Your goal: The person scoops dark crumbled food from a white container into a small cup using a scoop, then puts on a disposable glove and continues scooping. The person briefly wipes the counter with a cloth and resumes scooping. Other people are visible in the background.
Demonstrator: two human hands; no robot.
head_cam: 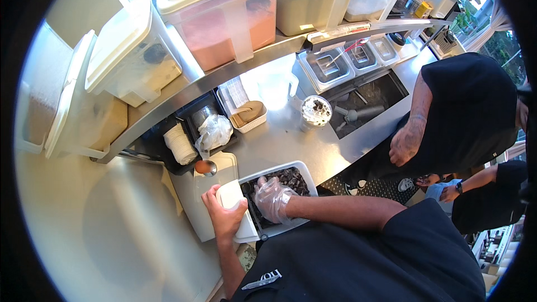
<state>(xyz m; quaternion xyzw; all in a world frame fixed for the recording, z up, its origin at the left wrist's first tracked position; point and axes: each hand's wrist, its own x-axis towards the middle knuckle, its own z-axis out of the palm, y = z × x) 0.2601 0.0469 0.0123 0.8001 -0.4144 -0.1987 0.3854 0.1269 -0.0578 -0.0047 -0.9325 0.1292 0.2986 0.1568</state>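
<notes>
Near the lower middle of the head view, a white plastic bin (309, 176) holds dark, crumbly pieces that look like broken cookies. My right hand (272, 199), in a clear plastic glove, reaches into the bin among the pieces; its fingertips are partly hidden, so any grip is unclear. My bare left hand (226, 214) holds a white cup or small tub (230, 195) at the bin's left edge, fingers and thumb on either side. Further back on the steel counter stands a clear cup topped with whipped cream and dark crumbs (316, 111).
Lidded storage bins (222, 21) line the shelf above. Behind my left hand are an orange-handled scoop (205, 167), a stack of paper filters or liners (180, 143) and a basket (251, 123). A co-worker's hand (406, 144) is at the right, beside a recessed sink (369, 100); another person stands beyond.
</notes>
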